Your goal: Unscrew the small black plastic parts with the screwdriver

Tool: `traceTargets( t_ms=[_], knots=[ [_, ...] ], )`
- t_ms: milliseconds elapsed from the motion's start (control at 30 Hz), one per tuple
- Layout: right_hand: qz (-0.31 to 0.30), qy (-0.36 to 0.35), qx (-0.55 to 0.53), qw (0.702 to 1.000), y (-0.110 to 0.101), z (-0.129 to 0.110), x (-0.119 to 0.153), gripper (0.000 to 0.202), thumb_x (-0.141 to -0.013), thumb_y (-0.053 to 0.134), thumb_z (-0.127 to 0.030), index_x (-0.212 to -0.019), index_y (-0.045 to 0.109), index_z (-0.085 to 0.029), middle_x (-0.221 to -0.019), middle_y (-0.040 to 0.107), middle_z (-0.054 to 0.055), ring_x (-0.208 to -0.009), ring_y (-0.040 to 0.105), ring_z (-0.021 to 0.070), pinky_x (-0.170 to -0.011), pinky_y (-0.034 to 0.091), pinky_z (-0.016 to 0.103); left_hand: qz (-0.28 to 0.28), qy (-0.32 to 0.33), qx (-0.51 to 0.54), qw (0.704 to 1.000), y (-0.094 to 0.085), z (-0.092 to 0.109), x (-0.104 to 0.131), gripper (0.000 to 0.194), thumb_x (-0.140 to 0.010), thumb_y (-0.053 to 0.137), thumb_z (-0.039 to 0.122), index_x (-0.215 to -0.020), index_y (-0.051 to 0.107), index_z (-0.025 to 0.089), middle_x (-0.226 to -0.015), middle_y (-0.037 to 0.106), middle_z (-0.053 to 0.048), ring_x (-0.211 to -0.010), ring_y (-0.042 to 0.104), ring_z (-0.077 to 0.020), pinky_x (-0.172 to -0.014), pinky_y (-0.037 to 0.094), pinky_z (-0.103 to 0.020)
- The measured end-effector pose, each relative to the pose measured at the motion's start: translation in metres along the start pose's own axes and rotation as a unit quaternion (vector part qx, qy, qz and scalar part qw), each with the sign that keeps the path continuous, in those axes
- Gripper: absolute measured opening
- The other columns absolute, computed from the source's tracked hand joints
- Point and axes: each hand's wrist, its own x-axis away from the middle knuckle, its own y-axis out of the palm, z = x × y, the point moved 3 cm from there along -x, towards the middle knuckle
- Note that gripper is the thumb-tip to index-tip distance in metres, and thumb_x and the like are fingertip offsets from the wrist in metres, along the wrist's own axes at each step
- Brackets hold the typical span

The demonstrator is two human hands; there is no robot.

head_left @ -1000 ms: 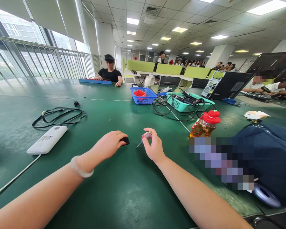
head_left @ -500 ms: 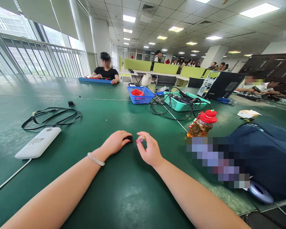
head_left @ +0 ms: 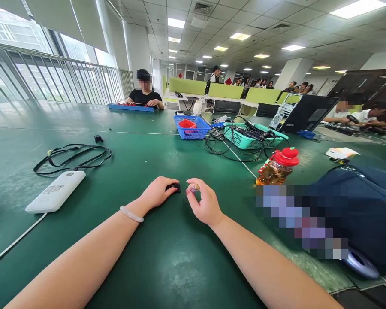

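Note:
My left hand (head_left: 156,192), with a pale bangle at its wrist, rests on the green table (head_left: 180,266). Its fingers are closed around a small black block-like object (head_left: 176,187), whose right end sticks out. Just to the right, my right hand (head_left: 206,201) is curled, pinching a slim cylinder with a gold-coloured end (head_left: 196,187) between thumb and fingers. That end faces me; the rest of the cylinder is mostly hidden. A narrow gap separates the cylinder from the black object.
A white power bank (head_left: 56,192) and a looped black cable (head_left: 72,159) lie left. Further back stand a blue basket (head_left: 193,132) and a green basket (head_left: 254,139) full of cables. A red-capped bottle (head_left: 276,167) and a dark blue bag (head_left: 366,206) are right. A person (head_left: 144,94) sits opposite.
The view has shifted slightly, so most things appear a little further right. More of the black object shows in my left hand. The person opposite has drawn a hand in toward the blue tray.

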Motion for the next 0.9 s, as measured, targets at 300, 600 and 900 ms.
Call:
traceTargets(
  t_ms=[300, 600, 900],
  knots=[
    [0.003, -0.014, 0.004, 1.0, 0.0009, -0.0014, 0.0006, 0.023, -0.09, 0.048, -0.02, -0.112, 0.053, -0.024, -0.078, 0.065, 0.002, -0.073, 0.063, 0.0178, -0.076, 0.053, 0.034, 0.0, -0.002, 0.002, 1.0, -0.0009, 0.0015, 0.0017, 0.034, -0.091, 0.052, 0.033, -0.12, 0.065, 0.022, -0.117, 0.071, -0.004, -0.105, 0.062, -0.0255, -0.097, 0.047, -0.04],
    [0.014, -0.036, 0.005, 0.999, 0.0009, -0.0011, 0.0008, 0.023, -0.089, 0.049, -0.018, -0.112, 0.052, -0.022, -0.078, 0.064, 0.001, -0.071, 0.062, 0.0166, -0.073, 0.053, 0.032, 0.006, -0.002, 0.008, 1.0, -0.001, 0.0025, 0.0016, 0.033, -0.09, 0.052, 0.031, -0.119, 0.066, 0.024, -0.116, 0.071, -0.003, -0.105, 0.063, -0.0246, -0.097, 0.047, -0.038],
    [0.013, -0.04, 0.012, 0.999, 0.0009, -0.0019, 0.0009, 0.023, -0.089, 0.049, -0.018, -0.112, 0.052, -0.023, -0.079, 0.065, 0.001, -0.072, 0.063, 0.0169, -0.073, 0.053, 0.033, 0.009, 0.003, 0.014, 1.0, -0.0005, 0.0013, 0.0011, 0.033, -0.089, 0.052, 0.031, -0.119, 0.066, 0.025, -0.117, 0.071, -0.003, -0.106, 0.063, -0.0241, -0.096, 0.048, -0.038]
  ],
)
